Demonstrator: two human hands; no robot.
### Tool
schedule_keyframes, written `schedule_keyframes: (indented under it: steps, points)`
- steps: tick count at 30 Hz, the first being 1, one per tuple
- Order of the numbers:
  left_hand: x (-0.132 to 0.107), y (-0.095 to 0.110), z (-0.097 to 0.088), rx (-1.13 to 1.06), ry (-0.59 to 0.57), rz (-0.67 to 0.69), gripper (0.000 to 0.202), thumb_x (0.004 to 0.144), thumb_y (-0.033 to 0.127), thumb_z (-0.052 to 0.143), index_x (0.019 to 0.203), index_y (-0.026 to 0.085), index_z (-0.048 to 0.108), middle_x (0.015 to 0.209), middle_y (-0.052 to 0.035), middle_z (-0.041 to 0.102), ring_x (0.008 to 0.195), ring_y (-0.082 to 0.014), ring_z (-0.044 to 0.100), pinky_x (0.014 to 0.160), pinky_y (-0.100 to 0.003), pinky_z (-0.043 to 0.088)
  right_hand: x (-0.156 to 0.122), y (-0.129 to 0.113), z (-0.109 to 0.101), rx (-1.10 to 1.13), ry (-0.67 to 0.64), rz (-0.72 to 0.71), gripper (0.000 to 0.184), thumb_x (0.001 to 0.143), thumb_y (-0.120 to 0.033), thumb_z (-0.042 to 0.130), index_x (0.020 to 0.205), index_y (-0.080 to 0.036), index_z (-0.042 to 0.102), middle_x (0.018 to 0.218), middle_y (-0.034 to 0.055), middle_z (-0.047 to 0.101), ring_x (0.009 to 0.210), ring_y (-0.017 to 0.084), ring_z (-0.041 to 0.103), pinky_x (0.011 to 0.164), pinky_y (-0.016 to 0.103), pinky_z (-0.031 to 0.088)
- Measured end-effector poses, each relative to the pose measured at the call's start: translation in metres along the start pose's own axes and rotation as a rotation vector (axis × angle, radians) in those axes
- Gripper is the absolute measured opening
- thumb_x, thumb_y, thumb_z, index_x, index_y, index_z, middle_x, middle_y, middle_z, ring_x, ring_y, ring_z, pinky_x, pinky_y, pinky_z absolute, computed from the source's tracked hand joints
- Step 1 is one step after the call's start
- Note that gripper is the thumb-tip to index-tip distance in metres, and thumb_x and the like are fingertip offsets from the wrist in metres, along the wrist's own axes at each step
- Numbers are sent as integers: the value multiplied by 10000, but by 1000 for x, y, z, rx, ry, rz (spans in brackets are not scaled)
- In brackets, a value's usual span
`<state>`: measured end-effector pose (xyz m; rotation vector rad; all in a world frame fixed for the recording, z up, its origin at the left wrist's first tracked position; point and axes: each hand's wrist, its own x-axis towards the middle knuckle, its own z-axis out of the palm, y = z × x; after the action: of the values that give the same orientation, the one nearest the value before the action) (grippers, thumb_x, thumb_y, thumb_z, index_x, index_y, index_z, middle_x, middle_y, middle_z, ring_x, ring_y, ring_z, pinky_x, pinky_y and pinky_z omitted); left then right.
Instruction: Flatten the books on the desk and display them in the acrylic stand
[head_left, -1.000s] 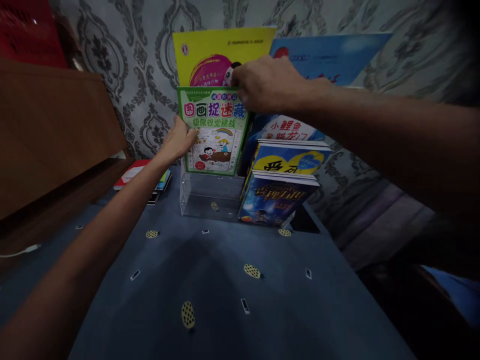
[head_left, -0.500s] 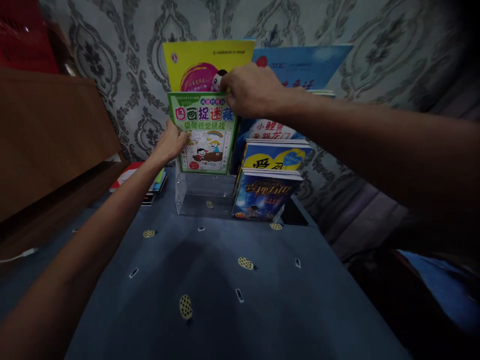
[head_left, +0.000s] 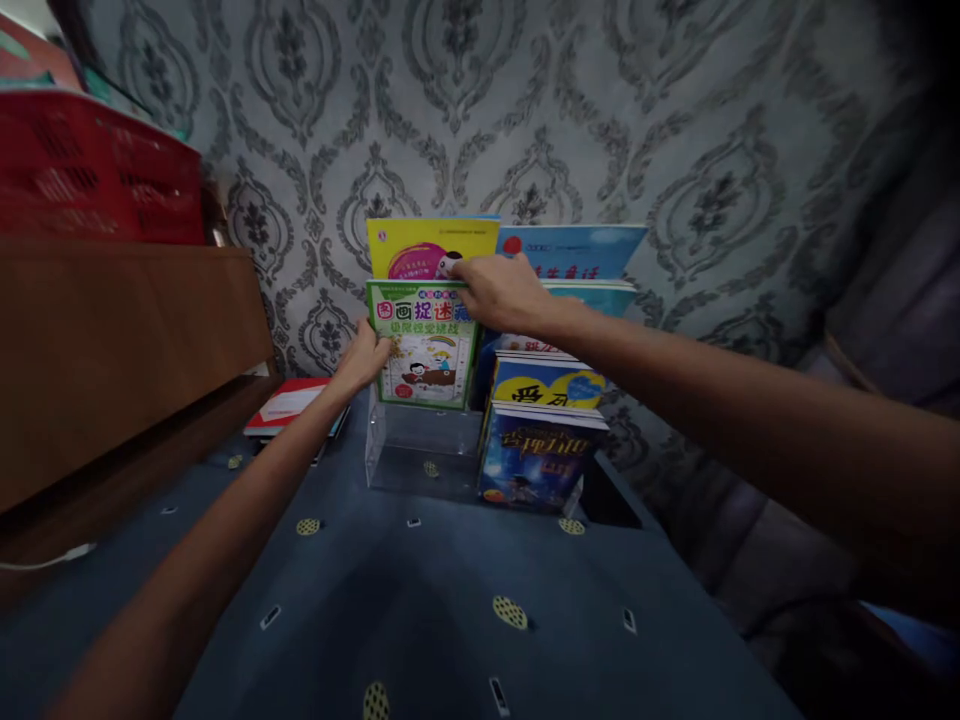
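Note:
A green picture book (head_left: 424,345) stands in the left column of a clear acrylic rack (head_left: 420,450), in front of a yellow book (head_left: 431,247). My right hand (head_left: 501,290) pinches the green book's top right corner. My left hand (head_left: 365,358) grips its left edge near the bottom. In the rack's right column stand a dark blue book (head_left: 537,462), a yellow and blue book (head_left: 547,380) and light blue books (head_left: 574,252) behind them.
The rack rests on a blue cloth (head_left: 450,600) with small printed marks, against patterned wallpaper. A flat pile of books with a red cover (head_left: 289,405) lies left of the rack. A brown wooden panel (head_left: 112,340) and a red crate (head_left: 90,170) are at the left.
The view has pulled back and tilted up, so the rack and books look smaller and lower. Both hands keep the same hold on the green book, which sits in the same slot.

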<state>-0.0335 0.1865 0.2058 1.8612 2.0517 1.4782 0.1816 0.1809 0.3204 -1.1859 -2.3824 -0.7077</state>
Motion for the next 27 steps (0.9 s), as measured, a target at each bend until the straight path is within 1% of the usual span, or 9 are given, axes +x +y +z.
schedule_keyframes:
  steps: [4, 8, 11, 13, 15, 17, 21, 24, 27]
  points:
    - [3, 0, 0, -22, 22, -17, 359, 846, 247, 490, 1200, 194, 475, 1151, -168, 686, 1166, -359, 649, 1028, -524, 494, 4, 4, 6, 16, 63, -21, 352, 913, -185, 477, 1206, -231, 667, 1170, 122, 732, 1049, 319, 651, 867, 497, 465]
    - [2, -5, -5, -54, 31, -16, 474, 830, 249, 523, 1293, 174, 456, 1090, -151, 697, 1113, -346, 664, 1023, -514, 495, -2, 2, 6, 31, 94, -28, 391, 912, -224, 486, 1273, -190, 632, 1233, 167, 691, 1138, 369, 610, 896, 529, 459]
    - [-11, -21, -12, -111, 62, -8, 547, 826, 242, 512, 1357, 146, 427, 1097, -145, 689, 1089, -316, 665, 1026, -494, 494, -27, -14, 6, 43, 201, -69, 456, 936, -255, 488, 1382, -194, 563, 1366, 180, 615, 1255, 380, 535, 978, 553, 431]
    - [-25, -36, -15, -136, 83, -8, 553, 822, 233, 496, 1362, 136, 429, 1133, -152, 676, 1078, -303, 658, 1020, -491, 496, -49, -28, 13, 62, 249, -140, 478, 949, -231, 472, 1422, -247, 539, 1469, 145, 553, 1339, 362, 476, 1034, 563, 405]
    - [-40, -48, -17, -132, 84, 3, 541, 815, 237, 495, 1345, 138, 447, 1153, -158, 665, 1073, -298, 649, 1014, -490, 497, -69, -40, 24, 80, 239, -228, 485, 953, -200, 453, 1409, -323, 559, 1516, 86, 531, 1390, 330, 440, 1069, 573, 389]
    - [-52, -53, -16, -123, 74, 35, 547, 807, 247, 510, 1340, 143, 453, 1173, -158, 654, 1058, -290, 645, 1001, -480, 504, -81, -48, 37, 93, 227, -285, 500, 946, -169, 446, 1380, -370, 592, 1538, 52, 522, 1424, 306, 421, 1084, 580, 385]
    - [-71, -51, -11, -111, 80, 103, 583, 817, 248, 514, 1382, 141, 419, 1223, -154, 632, 1090, -273, 632, 991, -447, 510, -101, -61, 56, 164, 225, -338, 531, 918, -126, 455, 1333, -391, 652, 1540, 37, 528, 1451, 300, 420, 1084, 620, 406]
    - [-98, -62, -5, -17, 1, 154, 523, 850, 218, 482, 1368, 156, 442, 1198, -133, 648, 1123, -263, 618, 1013, -428, 496, -138, -84, 47, 372, 185, -450, 515, 931, -148, 454, 1292, -437, 681, 1481, 11, 588, 1412, 282, 487, 1048, 600, 481]
    - [-133, -90, 0, 239, -128, 147, 463, 855, 168, 468, 1315, 133, 507, 1227, -159, 644, 1169, -293, 589, 1041, -449, 465, -187, -113, 14, 776, 15, -681, 436, 943, -208, 515, 1254, -447, 707, 1316, -15, 713, 1274, 239, 622, 978, 460, 584]
